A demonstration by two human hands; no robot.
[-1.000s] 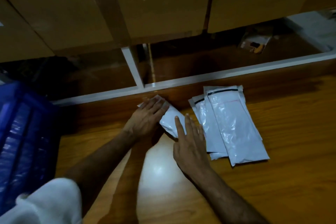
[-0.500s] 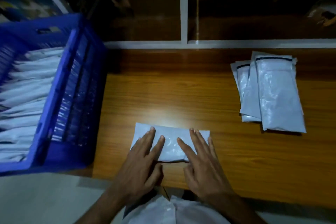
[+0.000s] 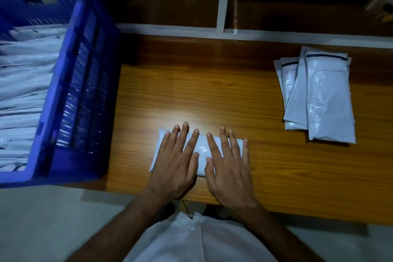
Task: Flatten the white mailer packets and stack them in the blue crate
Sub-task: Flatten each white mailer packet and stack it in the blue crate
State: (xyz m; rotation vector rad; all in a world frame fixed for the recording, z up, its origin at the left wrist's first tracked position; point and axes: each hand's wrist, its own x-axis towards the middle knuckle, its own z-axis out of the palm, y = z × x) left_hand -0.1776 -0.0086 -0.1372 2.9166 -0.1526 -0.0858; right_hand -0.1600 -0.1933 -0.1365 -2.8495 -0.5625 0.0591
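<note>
One white mailer packet [image 3: 201, 151] lies crosswise on the wooden table near its front edge. My left hand [image 3: 177, 161] presses flat on its left half, fingers straight and spread. My right hand [image 3: 228, 162] presses flat on its right half the same way. The two hands nearly touch at the thumbs. A blue crate [image 3: 85, 83] stands at the left end of the table, holding several white packets [image 3: 25, 91] stacked on edge. A small pile of white mailer packets [image 3: 319, 95] with black strips lies at the right of the table.
The wooden table [image 3: 191, 95] has a white frame [image 3: 223, 6] along its far side, with dark shelves behind. My white garment [image 3: 197, 240] fills the bottom of the view. A grey floor shows below the table's front edge.
Both hands have slid further up over the packet, covering more of it. The view has shifted closer to the table.
</note>
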